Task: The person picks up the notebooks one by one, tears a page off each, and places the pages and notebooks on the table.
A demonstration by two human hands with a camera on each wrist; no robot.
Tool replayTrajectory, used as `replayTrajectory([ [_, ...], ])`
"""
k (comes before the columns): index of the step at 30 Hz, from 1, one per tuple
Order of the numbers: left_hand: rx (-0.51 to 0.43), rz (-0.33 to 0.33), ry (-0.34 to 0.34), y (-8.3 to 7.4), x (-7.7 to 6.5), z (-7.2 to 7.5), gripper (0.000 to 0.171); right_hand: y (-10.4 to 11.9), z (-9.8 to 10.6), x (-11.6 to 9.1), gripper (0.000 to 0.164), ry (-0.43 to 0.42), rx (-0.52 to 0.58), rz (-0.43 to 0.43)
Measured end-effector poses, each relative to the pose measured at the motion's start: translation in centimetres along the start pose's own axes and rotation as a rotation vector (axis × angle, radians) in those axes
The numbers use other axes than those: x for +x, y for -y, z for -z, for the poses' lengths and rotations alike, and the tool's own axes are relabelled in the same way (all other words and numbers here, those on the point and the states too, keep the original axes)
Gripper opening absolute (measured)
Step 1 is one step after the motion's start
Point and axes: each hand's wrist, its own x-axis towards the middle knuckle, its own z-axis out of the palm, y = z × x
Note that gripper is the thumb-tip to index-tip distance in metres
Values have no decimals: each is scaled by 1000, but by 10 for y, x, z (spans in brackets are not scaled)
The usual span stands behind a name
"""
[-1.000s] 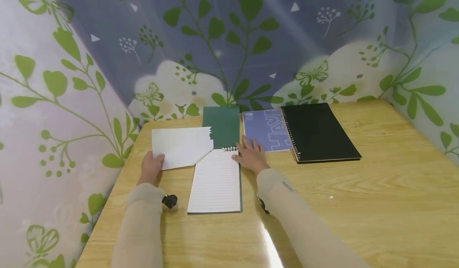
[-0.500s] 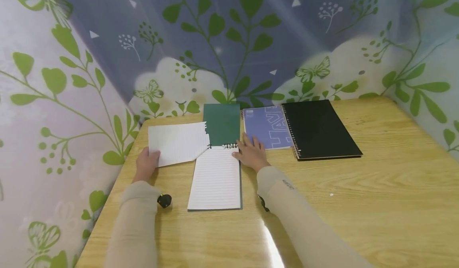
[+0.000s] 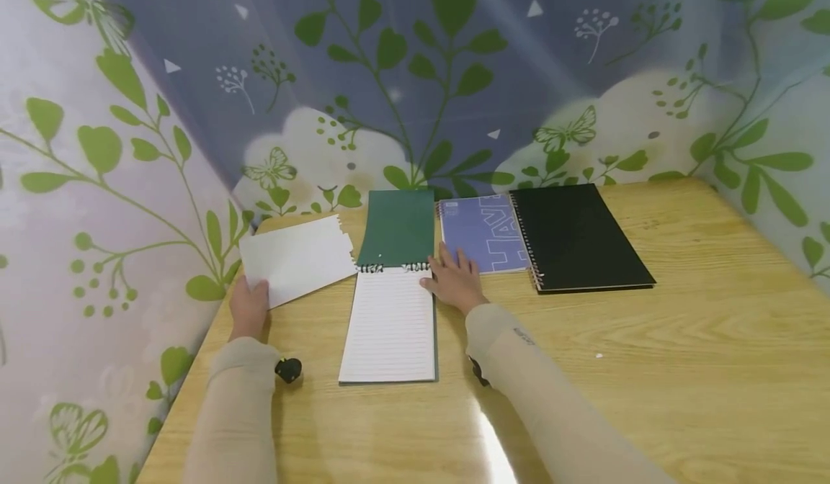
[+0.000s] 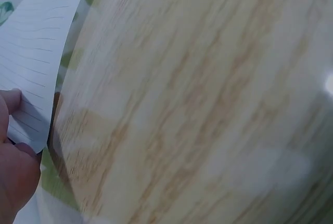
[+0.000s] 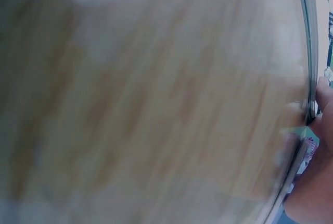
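Note:
In the head view my left hand [image 3: 248, 310] pinches a white lined sheet of paper [image 3: 297, 262] by its lower left corner. The sheet has a ragged right edge and tilts up to the right, left of a green spiral notebook [image 3: 391, 329]. That notebook lies with its cover [image 3: 400, 226] flipped back and a lined page on top. Spread fingers of my right hand [image 3: 456, 284] rest at the notebook's upper right, by the spiral, and touch the blue notebook's lower left corner. In the left wrist view the thumb and a finger hold the paper [image 4: 36, 41].
A blue spiral notebook [image 3: 476, 228] and a larger black spiral notebook [image 3: 577, 243] lie side by side at the back. A tiny white scrap [image 3: 599, 355] is on the wooden table [image 3: 648, 397]. Patterned fabric [image 3: 415, 73] hangs behind and at the sides.
My left hand has drawn the sheet leftward, off the notebook's page, baring the spiral and more of the green cover. The right hand has stayed in place.

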Motion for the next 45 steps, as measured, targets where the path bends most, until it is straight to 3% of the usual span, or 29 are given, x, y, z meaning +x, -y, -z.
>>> replayTrajectory([
  [3,9,-6,-20,1,1,2,51,1,0,-1,60,10,2,1],
  [7,-58,-14,-28,-1,1,6,53,1,1,-1,61,17,1,8],
  [11,-133,-55,9,-10,2,14,59,0,3,0,61,3,-8,10],
  [15,-95,-131,-23,-25,1,27,57,-3,3,2,62,0,0,19],
  [19,50,-290,-126,-38,-6,35,44,-6,3,2,63,3,33,38],
  [24,296,-623,-229,-47,-23,36,28,-8,7,5,61,12,111,52],
  [27,412,-769,-158,-46,-34,35,26,-8,11,7,58,-5,164,59],
  [31,538,-829,32,-36,-47,34,31,-8,18,6,54,-65,195,81],
  [39,726,-800,219,-3,-55,29,36,0,31,-18,55,-55,148,207],
  [45,773,-733,342,3,-57,23,51,-2,24,-42,48,-39,15,348],
])
